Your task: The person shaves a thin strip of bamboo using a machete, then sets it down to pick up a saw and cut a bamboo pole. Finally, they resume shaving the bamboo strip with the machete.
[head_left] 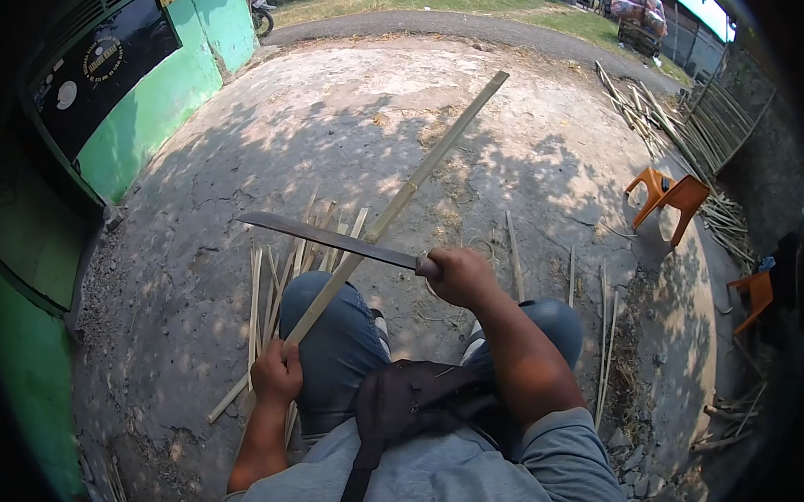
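My left hand (276,370) is closed around the near end of a long bamboo strip (434,156), beside my left knee. From there the strip slants up and away to the right, with a node partway along it. My right hand (461,277) grips the handle of a machete (327,237) in front of my right knee. Its long dark blade points left and crosses over the strip in this view, just beyond my left knee. Several split bamboo strips (257,290) lie on the ground to the left of my leg.
More bamboo strips (608,338) lie right of my right leg. An orange plastic chair (669,203) stands at the right, near a heap of bamboo poles (646,113). A green wall (168,101) runs along the left. The ground (335,151) is cracked concrete.
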`<state>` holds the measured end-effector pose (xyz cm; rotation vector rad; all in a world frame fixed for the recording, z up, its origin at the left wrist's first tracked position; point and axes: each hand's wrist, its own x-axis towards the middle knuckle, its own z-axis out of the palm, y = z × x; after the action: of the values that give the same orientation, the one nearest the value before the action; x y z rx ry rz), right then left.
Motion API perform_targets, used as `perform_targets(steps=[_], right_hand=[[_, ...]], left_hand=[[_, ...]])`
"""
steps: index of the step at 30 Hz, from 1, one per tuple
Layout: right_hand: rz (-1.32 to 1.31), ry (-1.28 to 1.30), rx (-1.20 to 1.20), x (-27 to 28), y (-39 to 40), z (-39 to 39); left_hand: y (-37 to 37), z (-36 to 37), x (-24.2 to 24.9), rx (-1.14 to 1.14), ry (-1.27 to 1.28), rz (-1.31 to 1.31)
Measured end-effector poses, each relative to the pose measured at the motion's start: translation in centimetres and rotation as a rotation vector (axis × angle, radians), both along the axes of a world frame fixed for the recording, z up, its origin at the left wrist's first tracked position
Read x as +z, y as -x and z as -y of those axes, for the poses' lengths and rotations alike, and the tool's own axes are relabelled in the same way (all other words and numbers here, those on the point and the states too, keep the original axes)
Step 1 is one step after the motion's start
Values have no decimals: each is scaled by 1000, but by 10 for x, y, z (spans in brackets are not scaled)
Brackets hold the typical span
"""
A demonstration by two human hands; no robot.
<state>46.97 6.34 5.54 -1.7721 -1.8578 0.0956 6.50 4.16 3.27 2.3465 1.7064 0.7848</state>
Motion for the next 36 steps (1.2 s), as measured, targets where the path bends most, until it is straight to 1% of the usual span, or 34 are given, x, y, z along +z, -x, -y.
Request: perform_targets(steps=[5, 8, 11, 20, 24, 26, 36], right_hand=[[8, -7, 32, 8, 0, 4], [88, -22, 94, 4, 1, 3], [113, -64, 155, -2, 6, 1], [218, -108, 120, 7, 7, 2], [154, -120, 42, 2, -5, -2], [94, -121, 16, 4, -6, -1], [62, -150, 87, 3, 2, 4]], left_hand=[[-2, 1, 0, -6, -22, 10], [-2, 1, 1, -9, -14, -5], [-1, 0, -1, -13, -17, 7], [-2, -1, 1, -8, -18, 23], [-3, 1, 3, -3, 8, 12], [-2, -1, 0, -6, -33, 4], [-3, 1, 3, -7, -22, 17]])
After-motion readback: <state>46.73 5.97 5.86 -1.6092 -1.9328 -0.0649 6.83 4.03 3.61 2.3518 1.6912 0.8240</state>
